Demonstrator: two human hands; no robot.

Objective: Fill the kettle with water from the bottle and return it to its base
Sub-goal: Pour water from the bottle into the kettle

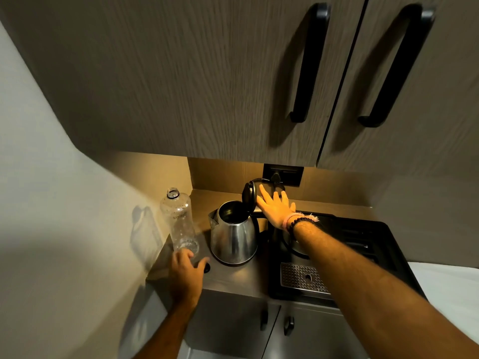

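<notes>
A steel kettle (233, 235) stands on the counter with its black lid (249, 195) tipped up and its inside dark. My right hand (276, 208) reaches over it, fingers spread, with the fingertips against the back of the raised lid. To the left, by the wall, stands a clear plastic bottle (178, 216), uncapped and looking empty. My left hand (186, 272) is at the bottle's foot, fingertips touching it and thumb apart, without a grip around it. A small dark cap (206, 268) lies beside my thumb. Whether the kettle rests on its base I cannot tell.
A black coffee machine with a perforated metal drip tray (303, 278) fills the counter right of the kettle. A wall socket (282, 174) with a plugged cord is behind the kettle. Wall cabinets (207, 86) hang low overhead. A wall closes the left side.
</notes>
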